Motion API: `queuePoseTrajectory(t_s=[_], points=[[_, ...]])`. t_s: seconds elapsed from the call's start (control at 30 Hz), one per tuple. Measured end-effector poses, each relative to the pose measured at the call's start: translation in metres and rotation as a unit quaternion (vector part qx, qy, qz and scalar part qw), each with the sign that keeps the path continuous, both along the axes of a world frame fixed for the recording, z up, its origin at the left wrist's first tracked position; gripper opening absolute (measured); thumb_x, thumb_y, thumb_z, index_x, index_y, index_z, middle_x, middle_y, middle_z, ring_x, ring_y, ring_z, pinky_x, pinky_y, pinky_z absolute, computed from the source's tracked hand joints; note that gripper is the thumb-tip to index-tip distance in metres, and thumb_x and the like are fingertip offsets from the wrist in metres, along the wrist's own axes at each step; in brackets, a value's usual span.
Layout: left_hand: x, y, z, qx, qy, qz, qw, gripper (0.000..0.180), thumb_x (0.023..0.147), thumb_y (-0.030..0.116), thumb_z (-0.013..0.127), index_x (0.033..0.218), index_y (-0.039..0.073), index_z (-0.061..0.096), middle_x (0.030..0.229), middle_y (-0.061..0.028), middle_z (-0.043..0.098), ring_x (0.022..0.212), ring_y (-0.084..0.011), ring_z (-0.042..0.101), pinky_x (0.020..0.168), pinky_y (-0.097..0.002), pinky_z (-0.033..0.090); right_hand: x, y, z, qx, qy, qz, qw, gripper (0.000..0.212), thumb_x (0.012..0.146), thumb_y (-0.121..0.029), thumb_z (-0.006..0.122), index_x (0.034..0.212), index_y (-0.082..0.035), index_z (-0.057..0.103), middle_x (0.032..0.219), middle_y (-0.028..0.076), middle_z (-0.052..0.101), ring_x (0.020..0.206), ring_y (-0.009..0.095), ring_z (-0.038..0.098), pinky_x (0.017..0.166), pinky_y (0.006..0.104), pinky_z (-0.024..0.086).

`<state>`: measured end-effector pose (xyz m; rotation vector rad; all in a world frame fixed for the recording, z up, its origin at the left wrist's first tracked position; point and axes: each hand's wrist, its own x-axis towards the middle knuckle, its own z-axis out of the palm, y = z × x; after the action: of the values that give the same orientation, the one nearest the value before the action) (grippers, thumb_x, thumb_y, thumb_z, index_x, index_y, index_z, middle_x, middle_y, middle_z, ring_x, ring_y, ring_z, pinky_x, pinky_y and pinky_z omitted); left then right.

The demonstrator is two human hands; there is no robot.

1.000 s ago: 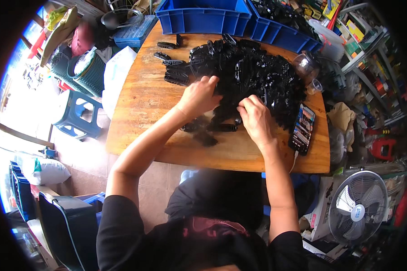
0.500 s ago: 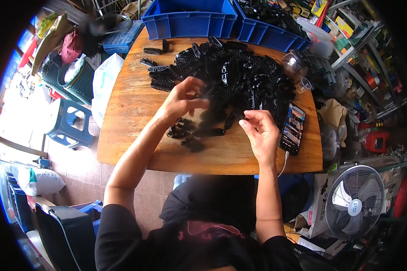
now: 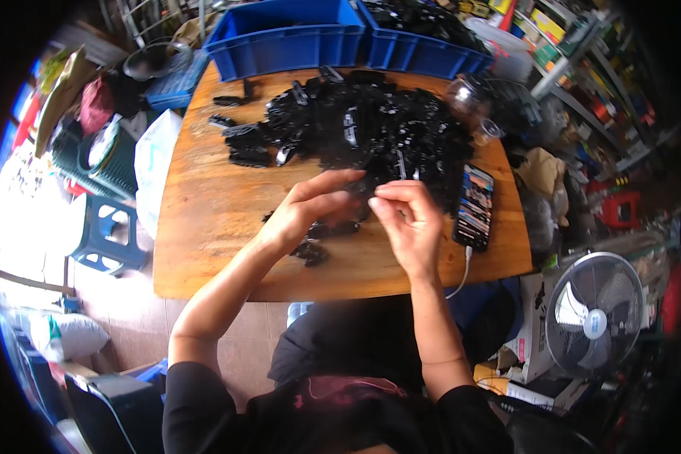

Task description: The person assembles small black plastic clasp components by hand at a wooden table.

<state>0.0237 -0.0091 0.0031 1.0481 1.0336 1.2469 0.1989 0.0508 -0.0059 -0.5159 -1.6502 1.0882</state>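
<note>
A wide heap of glossy black plastic parts (image 3: pixel 401 129) covers the far middle of the wooden table (image 3: pixel 204 227). My left hand (image 3: pixel 303 208) hovers just in front of it, fingers stretched to the right and somewhat blurred; I see nothing held in them. Close beside it, my right hand (image 3: pixel 412 223) has thumb and fingertips pinched together. Whatever sits in that pinch is too small to make out. A smaller group of black parts (image 3: pixel 310 252) lies on the near side, partly hidden under my left hand. Several separate black parts (image 3: pixel 246 144) rest left of the heap.
Two blue crates stand along the far edge: one (image 3: pixel 287 49) on the left, another (image 3: pixel 424 53) filled with black parts. A phone (image 3: pixel 477 208) with a white cable (image 3: pixel 465 268) lies at the right. Clear plastic cups (image 3: pixel 488 129) stand behind it. A fan (image 3: pixel 594 321) is lower right.
My left hand has come down toward me and nearer to the right hand, its fingers straightening. My right hand stays pinched. The whole view has shifted slightly.
</note>
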Motion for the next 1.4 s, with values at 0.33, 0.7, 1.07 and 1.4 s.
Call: queuePoseTrajectory(t_s=[0.33, 0.7, 1.07, 1.4], points=[[0.003, -0.001, 0.0, 0.042, 0.139, 0.006, 0.989, 0.059, 0.077, -0.001, 0.055, 0.134, 0.007, 0.044, 0.098, -0.002, 0.058, 0.081, -0.0073, 0.05, 0.074, -0.0218, 0.043, 0.002, -0.007, 0.001, -0.012, -0.106, 0.044, 0.993, 0.018, 0.083, -0.002, 0.063, 0.1, -0.003, 0.058, 0.089, 0.005, 0.059, 0.077, 0.011, 0.058, 0.066, 0.0235, 0.048], [0.005, -0.001, -0.011, 0.147, 0.306, 0.006, 0.941, 0.06, 0.078, 0.005, 0.065, 0.133, 0.001, 0.042, 0.118, -0.0172, 0.058, 0.108, -0.0172, 0.054, 0.092, -0.0314, 0.042, -0.004, -0.011, 0.004, 0.088, -0.098, 0.002, 0.991, 0.009, 0.078, 0.003, 0.066, 0.086, 0.001, 0.062, 0.087, 0.01, 0.061, 0.08, 0.02, 0.06, 0.069, 0.0279, 0.048], [0.009, -0.005, -0.006, 0.158, 0.329, 0.083, 0.927, 0.039, 0.08, 0.014, 0.066, 0.117, 0.002, 0.058, 0.098, -0.0166, 0.066, 0.089, -0.0221, 0.065, 0.077, -0.0318, 0.049, -0.007, -0.01, 0.002, 0.215, -0.164, -0.152, 0.951, 0.021, 0.077, -0.003, 0.068, 0.096, 0.0, 0.059, 0.085, 0.011, 0.058, 0.081, 0.026, 0.058, 0.072, 0.0327, 0.047], [-0.009, 0.0, -0.005, 0.163, 0.34, 0.012, 0.926, 0.034, 0.075, 0.006, 0.067, 0.108, 0.004, 0.055, 0.094, -0.0126, 0.065, 0.086, -0.0211, 0.064, 0.075, -0.0327, 0.049, -0.003, -0.013, -0.017, 0.111, -0.163, -0.073, 0.978, 0.028, 0.076, -0.008, 0.071, 0.099, -0.001, 0.057, 0.087, 0.013, 0.058, 0.069, 0.025, 0.057, 0.062, 0.0329, 0.047]])
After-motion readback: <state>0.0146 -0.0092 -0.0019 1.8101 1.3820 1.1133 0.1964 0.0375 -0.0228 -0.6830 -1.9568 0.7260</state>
